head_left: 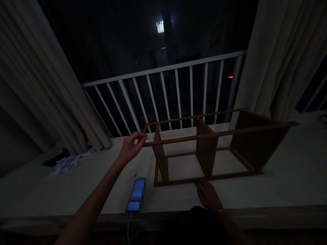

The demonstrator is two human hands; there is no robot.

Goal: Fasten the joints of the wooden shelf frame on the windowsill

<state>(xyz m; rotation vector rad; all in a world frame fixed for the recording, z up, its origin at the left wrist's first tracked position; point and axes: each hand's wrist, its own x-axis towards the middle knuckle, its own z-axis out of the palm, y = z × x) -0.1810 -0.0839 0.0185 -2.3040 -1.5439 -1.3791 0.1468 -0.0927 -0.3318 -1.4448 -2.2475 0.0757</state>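
Note:
A brown wooden shelf frame (206, 143) lies on its side on a pale floor, with upright panels and thin rails. My left hand (131, 146) is raised beside the frame's upper left corner, its fingertips pinched on something small that I cannot make out. My right hand (207, 194) lies flat on the floor with its fingers spread, touching the frame's lower front rail. A lit phone (137, 195) lies on the floor between my arms, with a cable running down from it.
The scene is dark. A white balcony railing (166, 98) stands behind the frame. Pale curtains (38, 95) hang at left and right. Scattered small papers (66, 163) lie on the floor at left. A small dark bit (135, 175) lies above the phone.

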